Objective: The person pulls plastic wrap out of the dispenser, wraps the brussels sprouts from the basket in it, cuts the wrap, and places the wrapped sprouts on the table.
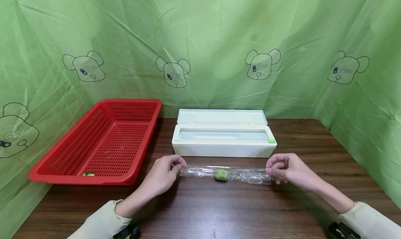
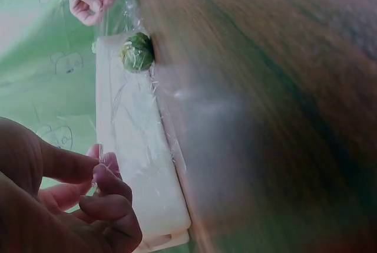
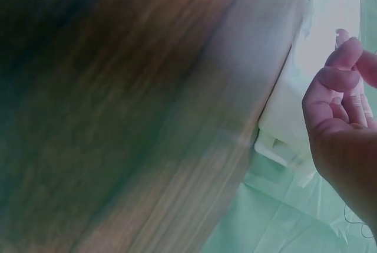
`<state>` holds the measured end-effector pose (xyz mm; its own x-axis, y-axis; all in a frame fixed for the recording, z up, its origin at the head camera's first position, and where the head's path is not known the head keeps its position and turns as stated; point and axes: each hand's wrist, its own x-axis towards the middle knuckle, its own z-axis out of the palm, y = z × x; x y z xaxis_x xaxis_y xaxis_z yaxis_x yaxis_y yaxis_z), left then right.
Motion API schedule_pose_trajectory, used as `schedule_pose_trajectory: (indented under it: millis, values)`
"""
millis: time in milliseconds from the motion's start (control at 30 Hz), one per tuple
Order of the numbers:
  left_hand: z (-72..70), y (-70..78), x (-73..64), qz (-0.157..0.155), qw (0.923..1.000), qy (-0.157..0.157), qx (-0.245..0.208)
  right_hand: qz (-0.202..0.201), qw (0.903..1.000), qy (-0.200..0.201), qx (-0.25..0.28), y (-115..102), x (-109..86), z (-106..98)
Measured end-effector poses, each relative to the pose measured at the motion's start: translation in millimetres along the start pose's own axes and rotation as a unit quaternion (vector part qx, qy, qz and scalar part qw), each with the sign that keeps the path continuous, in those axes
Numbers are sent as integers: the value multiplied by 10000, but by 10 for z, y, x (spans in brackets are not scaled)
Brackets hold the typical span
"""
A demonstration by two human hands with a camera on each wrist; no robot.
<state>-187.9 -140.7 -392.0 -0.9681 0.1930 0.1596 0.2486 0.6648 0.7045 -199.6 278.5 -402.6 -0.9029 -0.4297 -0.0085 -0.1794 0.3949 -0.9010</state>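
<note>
A strip of clear cling film [image 1: 247, 174] stretches between the two hands, gathered and creased along its length. Near its middle sits a small roundish green piece of produce [image 1: 221, 175], mottled and covered by the film; its darker green side shows in the left wrist view [image 2: 137, 52]. My left hand [image 1: 164, 173] pinches the film's left end between thumb and forefinger. At the other end, the right hand [image 1: 289, 171] pinches the film the same way, its remaining fingers curled. In the right wrist view the right hand [image 3: 341, 99] partly covers a white box.
Behind the film stands a white cling film box [image 1: 223, 149] with its lid [image 1: 221, 117] raised and a small green slider [image 1: 271, 141]. To the left is a red perforated basket [image 1: 78, 179] holding a small green piece [image 1: 88, 174]. Green fabric [image 1: 213, 26] surrounds the wooden table [image 1: 219, 211].
</note>
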Motion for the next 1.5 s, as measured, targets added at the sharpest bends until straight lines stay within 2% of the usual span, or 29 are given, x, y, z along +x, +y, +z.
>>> schedule_pose_trajectory:
  millis: [100,300,467,600,867,1133,1500]
  values:
    - [6,-7,-10,-47,10000,-16,2,46,10000,-41,-55,2,-9,20]
    - [12,10,-23,-329,9993,-109,-102,31,9995,-57,-314,16,-26,24]
    - [26,-19,-29,-130,9996,-259,-64,66,9993,-39,-377,62,-10,39]
    - [49,-56,-21,-1,9997,-222,82,-32,9991,-68,-413,87,9,57]
    - [75,-75,7,-42,9998,-122,146,-93,9984,-116,-538,145,59,63]
    - [90,-105,60,71,9993,-114,337,-10,9968,-95,-794,168,111,77]
    - [143,-105,99,127,9967,-311,740,313,9939,59,-1053,112,172,131]
